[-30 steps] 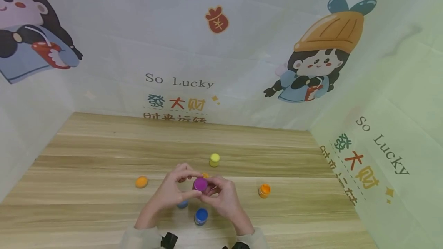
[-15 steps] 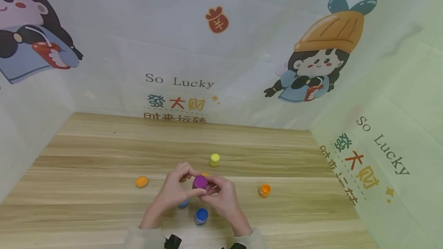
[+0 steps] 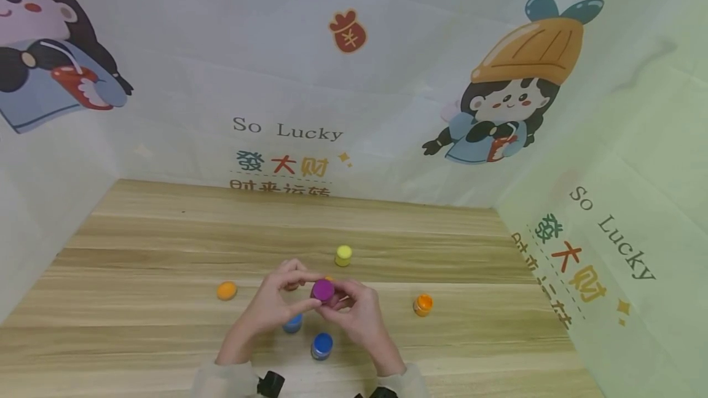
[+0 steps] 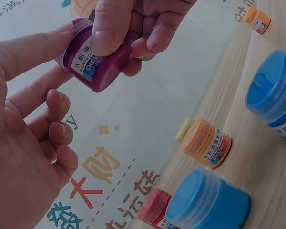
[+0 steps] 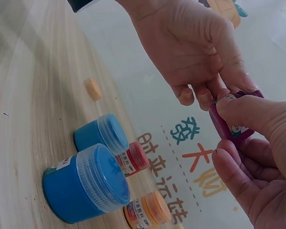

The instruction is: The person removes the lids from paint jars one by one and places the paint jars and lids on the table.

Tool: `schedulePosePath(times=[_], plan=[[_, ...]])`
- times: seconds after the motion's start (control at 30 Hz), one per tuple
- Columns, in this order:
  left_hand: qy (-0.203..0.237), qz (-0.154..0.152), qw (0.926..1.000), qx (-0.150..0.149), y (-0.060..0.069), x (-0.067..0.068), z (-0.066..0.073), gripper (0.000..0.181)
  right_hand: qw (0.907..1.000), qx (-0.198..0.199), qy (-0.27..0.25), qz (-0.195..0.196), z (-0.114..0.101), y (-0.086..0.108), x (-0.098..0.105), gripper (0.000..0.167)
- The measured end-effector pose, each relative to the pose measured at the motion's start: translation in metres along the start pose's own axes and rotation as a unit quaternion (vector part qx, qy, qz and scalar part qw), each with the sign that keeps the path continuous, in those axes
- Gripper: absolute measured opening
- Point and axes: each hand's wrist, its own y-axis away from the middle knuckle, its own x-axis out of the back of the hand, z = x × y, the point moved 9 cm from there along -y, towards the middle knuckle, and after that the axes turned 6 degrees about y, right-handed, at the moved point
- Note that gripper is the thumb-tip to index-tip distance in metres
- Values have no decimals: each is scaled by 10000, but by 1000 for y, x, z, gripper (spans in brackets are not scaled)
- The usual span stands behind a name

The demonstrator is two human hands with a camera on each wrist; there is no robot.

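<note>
A small purple paint jar (image 3: 323,291) is held up above the table between both hands. The left hand (image 3: 276,300) pinches its lid end with thumb and forefinger, the other fingers loosely curled. The right hand (image 3: 356,315) grips the jar body; in the left wrist view its thumb presses on the label of the purple jar (image 4: 88,59). Below the hands stand a dark blue jar (image 3: 321,346) and a lighter blue jar (image 3: 292,323). A red jar (image 4: 155,207) and an orange jar (image 4: 207,143) stand near them, mostly hidden in the head view.
A yellow jar (image 3: 343,256) stands behind the hands. To the right is an uncovered orange jar (image 3: 423,304); an orange lid (image 3: 226,290) lies at the left. Printed cloth (image 3: 387,109) hangs around the wooden table (image 3: 166,250).
The purple jar has shifted slightly up and to the right. The left thumb and fingers have changed position a little around its lid; the right hand keeps its grip.
</note>
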Motion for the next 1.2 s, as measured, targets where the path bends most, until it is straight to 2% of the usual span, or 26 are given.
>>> schedulePosePath(times=[0.23, 0.47, 0.53, 0.77, 0.9, 1.03, 1.2], plan=[[17, 172, 9998, -117, 0, -2, 2, 29, 10000, -49, 24, 20, 1, 1, -1, 26], [-83, -120, 9997, 220, 1, -5, -4, 35, 9999, 72, 94, -87, 2, 1, -2, 25], [-28, -97, 9996, 258, 1, -5, -4, 35, 9998, 113, 112, -87, 2, 1, -2, 25], [-112, 219, 9995, -209, -1, -5, 4, 37, 9997, 246, -8, -74, -1, 2, -4, 28], [-169, 106, 9996, -213, 0, -4, 3, 39, 9997, 221, -7, -78, 0, 2, -4, 27], [-23, -53, 9998, -166, 1, -2, 1, 37, 9998, 160, 56, -95, 0, 2, -3, 26], [-19, 45, 9999, -158, 0, -1, 3, 32, 9998, 140, 41, -100, 0, 2, -3, 26]])
